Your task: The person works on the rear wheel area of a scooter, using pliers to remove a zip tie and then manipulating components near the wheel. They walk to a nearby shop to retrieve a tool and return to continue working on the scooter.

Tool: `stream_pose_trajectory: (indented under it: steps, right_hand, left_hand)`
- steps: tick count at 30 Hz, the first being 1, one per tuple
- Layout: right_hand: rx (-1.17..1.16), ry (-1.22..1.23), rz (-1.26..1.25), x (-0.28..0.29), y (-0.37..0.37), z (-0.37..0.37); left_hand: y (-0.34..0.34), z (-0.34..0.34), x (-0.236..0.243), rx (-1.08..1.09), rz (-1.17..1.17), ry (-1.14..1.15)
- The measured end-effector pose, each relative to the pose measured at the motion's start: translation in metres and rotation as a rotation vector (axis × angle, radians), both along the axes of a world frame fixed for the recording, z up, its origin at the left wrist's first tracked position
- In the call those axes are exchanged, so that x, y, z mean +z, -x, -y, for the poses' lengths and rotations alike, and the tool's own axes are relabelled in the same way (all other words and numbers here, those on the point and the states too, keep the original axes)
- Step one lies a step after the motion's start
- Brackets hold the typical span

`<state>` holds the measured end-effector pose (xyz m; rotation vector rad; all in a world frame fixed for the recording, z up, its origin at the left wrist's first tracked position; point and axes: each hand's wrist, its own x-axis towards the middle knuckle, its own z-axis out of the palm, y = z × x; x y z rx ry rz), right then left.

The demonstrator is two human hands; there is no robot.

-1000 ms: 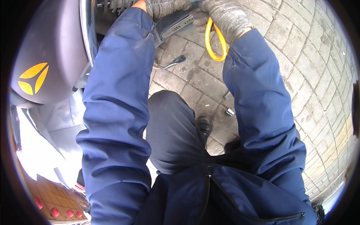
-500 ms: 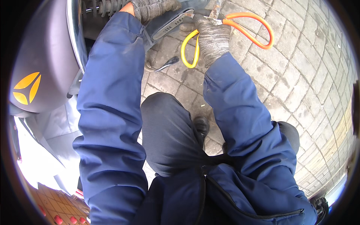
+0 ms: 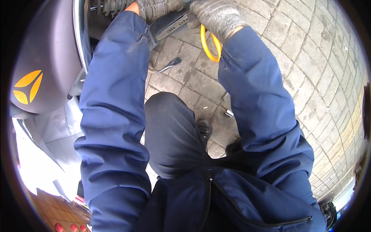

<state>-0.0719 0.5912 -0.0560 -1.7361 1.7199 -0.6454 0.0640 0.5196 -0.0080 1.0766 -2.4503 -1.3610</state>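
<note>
Gloves [image 3: 226, 26] cover the 2 hands. The right hand [image 3: 214, 16] is curled on the yellow loop handle [image 3: 206, 48], which hangs under its palm near the right sleeve [image 3: 266, 85]; whatever lies beyond the grip is hidden. The left hand [image 3: 160, 8] is at the dark panel [image 3: 172, 27], fingers bent, pinching what I cannot tell. Good handling would mean bracing that panel steadily and keeping the loop off the sleeve.

A yellow looped handle [image 3: 205, 45] hangs tilted from the gloved right hand [image 3: 218, 15], its upper end apparently hidden by the glove. The dark grey panel [image 3: 154, 30], bearing a pale slotted strip [image 3: 172, 26], slants near the left hand [image 3: 157, 9].
</note>
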Motion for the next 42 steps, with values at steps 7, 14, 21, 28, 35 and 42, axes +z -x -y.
stream_pose_trajectory:
  steps: [7, 14, 21, 28, 35, 42]
  right_hand:
    - [-0.344, -0.244, 1.307, -0.039, -0.028, -0.039]
    - [-0.426, -0.174, 1.408, -0.037, -0.03, -0.04]
    - [-0.194, 0.295, -0.239, -0.062, -0.03, -0.036]
    - [-0.159, 0.211, -0.418, -0.027, -0.05, -0.031]
    - [-0.294, 0.259, 0.035, 0.026, -0.035, -0.001]
    - [-0.105, -0.155, -0.159, 0.05, -0.033, 0.016]
  left_hand:
    - [0.003, -0.01, 0.007, 0.018, -0.142, -0.213]
    - [-0.002, -0.009, 0.007, 0.122, -0.041, -0.173]
    - [0.004, -0.014, 0.012, 0.103, -0.021, -0.096]
    - [-0.003, -0.003, 0.0, 0.02, -0.192, -0.289]
    - [-0.017, 0.02, -0.019, -0.13, -0.248, -0.101]
    - [-0.017, 0.018, -0.025, 0.149, -0.379, -0.443]
